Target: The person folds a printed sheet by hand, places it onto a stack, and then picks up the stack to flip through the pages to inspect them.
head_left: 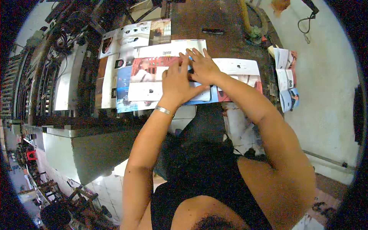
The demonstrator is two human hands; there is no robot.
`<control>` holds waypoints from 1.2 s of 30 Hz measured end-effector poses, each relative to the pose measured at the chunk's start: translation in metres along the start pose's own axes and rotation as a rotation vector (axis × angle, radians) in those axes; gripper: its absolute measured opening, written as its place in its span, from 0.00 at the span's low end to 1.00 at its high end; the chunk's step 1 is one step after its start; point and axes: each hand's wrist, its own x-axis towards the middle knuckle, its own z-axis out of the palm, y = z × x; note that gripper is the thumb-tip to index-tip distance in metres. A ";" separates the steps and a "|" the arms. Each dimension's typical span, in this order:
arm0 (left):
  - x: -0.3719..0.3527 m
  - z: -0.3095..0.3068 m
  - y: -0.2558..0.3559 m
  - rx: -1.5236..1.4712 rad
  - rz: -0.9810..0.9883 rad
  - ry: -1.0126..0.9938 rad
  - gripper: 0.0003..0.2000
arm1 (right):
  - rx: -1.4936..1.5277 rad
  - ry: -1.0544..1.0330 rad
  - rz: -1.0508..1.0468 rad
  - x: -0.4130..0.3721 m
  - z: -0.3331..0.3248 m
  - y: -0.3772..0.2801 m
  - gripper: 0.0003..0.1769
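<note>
Printed paper sheets [145, 88] with photos and small product pictures lie overlapping along the front of a dark wooden table [199, 19]. My left hand [178, 82] lies flat on them, fingers pointing away from me and thumb stretched to the right. Just right of it, my right hand [205, 69] rests palm down with its fingers spread, its fingertips close to the left hand's. Under and between the hands, part of the paper is covered. To the right, another printed stretch [239, 69] shows pictures on white and red.
More printed sheets [134, 36] lie at the back left. A dark slim object [212, 31] sits farther back on the table. Folded printed sheets [285, 76] stand at the right edge beside the wall. Machinery [69, 50] fills the left, above a grey metal box [96, 153].
</note>
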 end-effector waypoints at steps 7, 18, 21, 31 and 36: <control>0.001 0.018 0.010 -0.179 0.090 -0.115 0.66 | 0.016 -0.025 0.031 -0.006 -0.027 -0.009 0.43; -0.011 0.039 0.006 -0.106 0.097 -0.095 0.66 | 0.050 0.024 0.026 -0.001 -0.017 -0.006 0.44; -0.011 0.037 0.006 -0.114 0.098 -0.097 0.67 | 0.022 0.039 0.009 0.001 -0.010 -0.004 0.44; -0.007 0.028 0.006 -0.139 0.082 -0.146 0.73 | 0.073 0.038 0.052 0.003 -0.011 -0.004 0.48; -0.014 0.034 0.002 -0.187 0.092 -0.023 0.73 | 0.780 0.196 0.081 -0.002 0.013 0.033 0.47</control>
